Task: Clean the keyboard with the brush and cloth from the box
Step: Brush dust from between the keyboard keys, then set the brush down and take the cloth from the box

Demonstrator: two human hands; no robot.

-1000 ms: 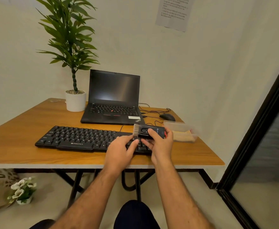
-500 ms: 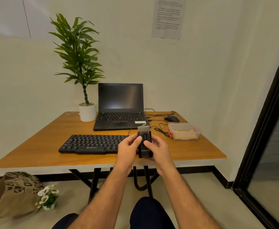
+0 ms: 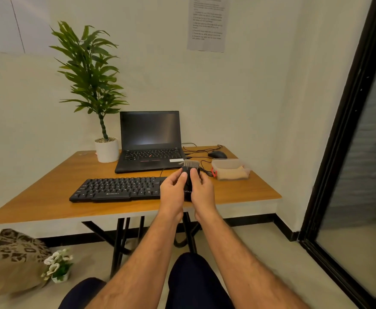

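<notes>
Both my hands hold a small black brush (image 3: 188,175) upright above the right end of the black keyboard (image 3: 118,189), grey bristles pointing up and away from me. My left hand (image 3: 173,191) grips its left side, thumb on the front face. My right hand (image 3: 201,190) grips the right side, thumb also on the front. The keyboard lies flat on the wooden table (image 3: 48,197), its right end hidden behind my hands. A clear plastic box (image 3: 229,169) with a beige cloth (image 3: 231,175) inside stands to the right.
An open black laptop (image 3: 150,141) sits behind the keyboard, a potted plant (image 3: 105,148) to its left, a mouse (image 3: 217,155) and loose cables (image 3: 202,166) to its right. A bag (image 3: 13,262) and small flowers (image 3: 57,266) lie on the floor at left. A dark-framed glass door (image 3: 349,152) stands at right.
The brush has turned from lying sideways to standing upright with bristles up. My view has pulled back and risen; both hands stay on the brush.
</notes>
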